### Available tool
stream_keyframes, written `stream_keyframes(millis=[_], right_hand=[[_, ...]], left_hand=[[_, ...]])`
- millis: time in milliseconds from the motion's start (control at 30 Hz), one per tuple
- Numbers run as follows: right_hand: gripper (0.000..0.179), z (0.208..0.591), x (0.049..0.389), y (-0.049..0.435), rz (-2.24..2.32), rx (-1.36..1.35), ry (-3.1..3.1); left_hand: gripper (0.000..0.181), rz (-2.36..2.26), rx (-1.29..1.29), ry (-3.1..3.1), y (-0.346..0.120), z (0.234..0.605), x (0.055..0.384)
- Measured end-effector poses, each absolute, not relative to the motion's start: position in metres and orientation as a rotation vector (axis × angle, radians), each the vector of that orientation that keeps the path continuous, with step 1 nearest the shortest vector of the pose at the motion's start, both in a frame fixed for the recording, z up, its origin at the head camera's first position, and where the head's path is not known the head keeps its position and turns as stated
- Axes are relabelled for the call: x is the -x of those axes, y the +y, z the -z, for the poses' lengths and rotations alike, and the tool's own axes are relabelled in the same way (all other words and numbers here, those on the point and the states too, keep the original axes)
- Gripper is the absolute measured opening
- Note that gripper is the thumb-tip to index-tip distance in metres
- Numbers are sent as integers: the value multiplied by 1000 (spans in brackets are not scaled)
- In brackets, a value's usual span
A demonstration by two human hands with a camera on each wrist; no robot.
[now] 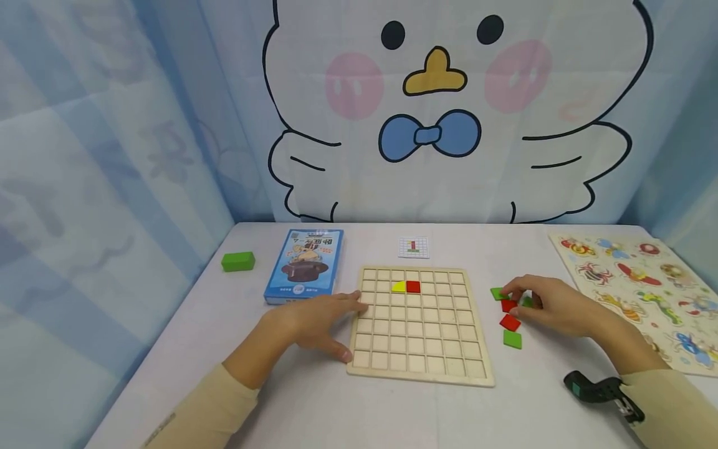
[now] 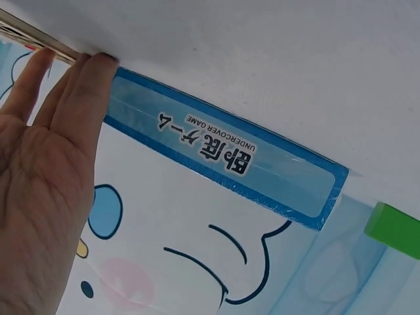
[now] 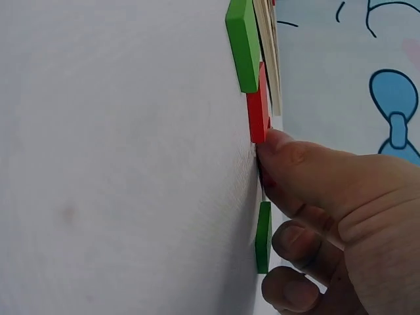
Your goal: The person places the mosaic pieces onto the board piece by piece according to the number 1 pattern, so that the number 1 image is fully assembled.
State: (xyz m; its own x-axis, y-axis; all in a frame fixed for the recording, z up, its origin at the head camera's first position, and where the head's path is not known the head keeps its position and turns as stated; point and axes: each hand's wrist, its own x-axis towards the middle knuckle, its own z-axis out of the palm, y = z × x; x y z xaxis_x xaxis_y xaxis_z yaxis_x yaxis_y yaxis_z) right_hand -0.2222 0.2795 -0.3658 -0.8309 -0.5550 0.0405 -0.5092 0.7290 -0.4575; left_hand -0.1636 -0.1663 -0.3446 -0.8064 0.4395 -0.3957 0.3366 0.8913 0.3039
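My left hand (image 1: 314,319) rests at the left edge of a wooden grid board (image 1: 421,380), its fingers extended and spread. Inside the grid, near the top, a yellow piece (image 1: 399,287) lies beside a red square tile (image 1: 412,287). To the right of the board, my right hand (image 1: 552,305) pinches a red tile (image 1: 508,306) between thumb and index finger, low over the table. Around it lie a green tile (image 1: 497,294), another red tile (image 1: 510,322) and a nearer green tile (image 1: 513,339). One more green tile (image 3: 263,237) sits under the curled fingers in the right wrist view.
A blue game box (image 1: 305,265) stands left of the board, with a green block (image 1: 238,261) farther left. Behind the board lies a small pattern card (image 1: 414,247). An insect picture board (image 1: 645,293) covers the table's right side. Printed curtains hang behind.
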Motion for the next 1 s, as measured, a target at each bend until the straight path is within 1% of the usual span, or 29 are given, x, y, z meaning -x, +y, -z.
stream_keyframes(millis=[133, 400, 733, 1000], right_hand=[[34, 366, 220, 282, 719, 868, 2819], [31, 366, 217, 285, 812, 964, 2849], [33, 356, 218, 277, 889, 921, 2845], [32, 355, 222, 268, 1008, 1031, 2792]], left_hand=[[91, -305, -573, 2592, -165, 345, 164], [90, -279, -576, 2599, -163, 343, 163], [91, -284, -568, 2601, -163, 345, 163], [91, -284, -557, 2599, -165, 345, 164]])
